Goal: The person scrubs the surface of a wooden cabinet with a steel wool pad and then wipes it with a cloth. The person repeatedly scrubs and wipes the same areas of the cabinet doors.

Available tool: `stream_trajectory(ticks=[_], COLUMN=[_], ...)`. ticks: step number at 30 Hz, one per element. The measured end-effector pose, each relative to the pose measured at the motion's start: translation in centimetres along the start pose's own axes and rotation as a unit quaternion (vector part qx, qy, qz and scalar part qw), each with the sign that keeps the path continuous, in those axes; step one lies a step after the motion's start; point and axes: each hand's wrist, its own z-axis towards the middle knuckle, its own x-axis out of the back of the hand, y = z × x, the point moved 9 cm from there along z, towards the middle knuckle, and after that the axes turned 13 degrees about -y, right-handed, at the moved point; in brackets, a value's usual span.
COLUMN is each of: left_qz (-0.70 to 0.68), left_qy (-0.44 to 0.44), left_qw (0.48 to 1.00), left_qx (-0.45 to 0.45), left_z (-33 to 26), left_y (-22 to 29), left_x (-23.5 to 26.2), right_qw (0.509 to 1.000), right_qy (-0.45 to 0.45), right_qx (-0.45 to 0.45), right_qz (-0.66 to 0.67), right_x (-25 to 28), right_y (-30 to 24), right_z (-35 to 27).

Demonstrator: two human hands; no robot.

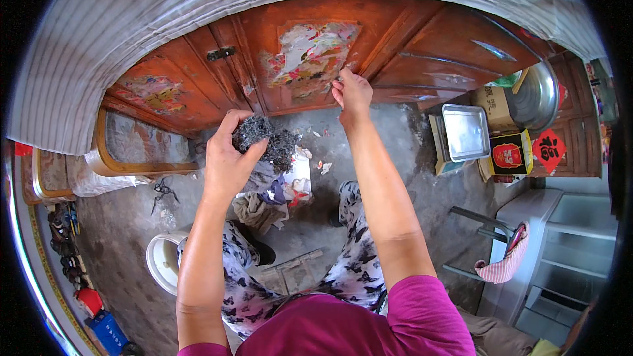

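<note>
Red-brown doors stand beyond a dark wiry clump, grasped between thumb and fingers of the left grip, its loose end jutting rightward. Farther right, the right grip bunches its fingertips near a peeling patch; I cannot tell whether it grasps anything.

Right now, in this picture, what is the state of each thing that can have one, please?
Left hand: closed around the dark wiry pad.
Dark wiry pad: tangled, held.
Right hand: fingers curled near the brown wooden panel; whether it holds something is unclear.
Brown wooden panel: scuffed.
Paper patch: torn, partly peeled.
White bucket: uncovered.
Cloths: crumpled.
</note>
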Motion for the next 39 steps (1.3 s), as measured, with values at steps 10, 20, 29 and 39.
stream_trajectory(ticks=[10, 20, 29, 39], left_qz=[0.027, 0.018, 0.02, 0.005], left_qy=[0.005, -0.004, -0.001, -0.004], left_qw=[1.0, 1.0, 1.0, 1.0], left_qx=[-0.001, -0.005, 0.007, -0.001], left_z=[-0.5, -0.2, -0.3, -0.1], left_y=[0.1, 0.5, 0.1, 0.1], left_x=[0.3, -0.2, 0.0, -0.4], right_qw=[0.999, 1.0, 0.999, 0.998], right_qy=[0.015, -0.013, 0.005, -0.03], right_qx=[-0.024, -0.001, -0.019, 0.006], right_qz=[0.017, -0.001, 0.04, 0.049], right_x=[-0.8, 0.0, -0.6, 0.3], right_y=[-0.5, 0.5, 0.3, 2.1], right_z=[-1.3, 0.2, -0.7, 0.9])
